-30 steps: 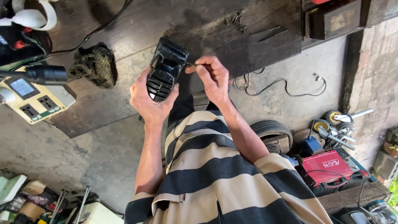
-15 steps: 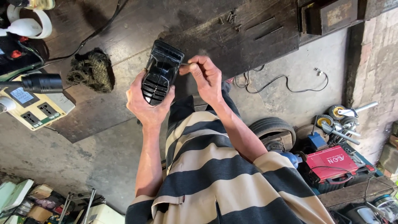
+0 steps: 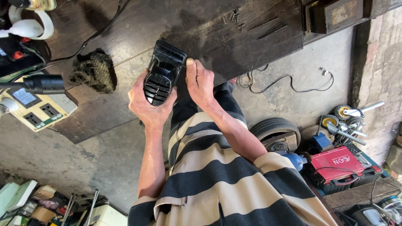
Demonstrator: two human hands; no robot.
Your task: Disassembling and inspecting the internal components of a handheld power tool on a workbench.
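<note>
My left hand (image 3: 147, 105) cups a black ribbed plastic housing (image 3: 163, 72) from below and holds it upright over the dark wooden bench (image 3: 234, 42). At the housing's right edge is my right hand (image 3: 200, 83). Its thumb presses on the upper right corner, and its fingers curl in behind. Whether anything small sits between those fingertips cannot be made out. My striped shirt (image 3: 217, 180) fills the lower middle of the view.
A dark fibrous wad (image 3: 94, 71), a cream socket box (image 3: 35, 111) and a black tool handle (image 3: 44, 83) lie at the left. Loose screws (image 3: 232, 16) rest on the bench. On the floor at the right are a cable (image 3: 284, 81), a tyre (image 3: 274, 125) and a red machine (image 3: 341, 161).
My right hand has closed in from a pinch beside the housing's top to press against its right edge. The left hand still holds the housing, now slightly more upright.
</note>
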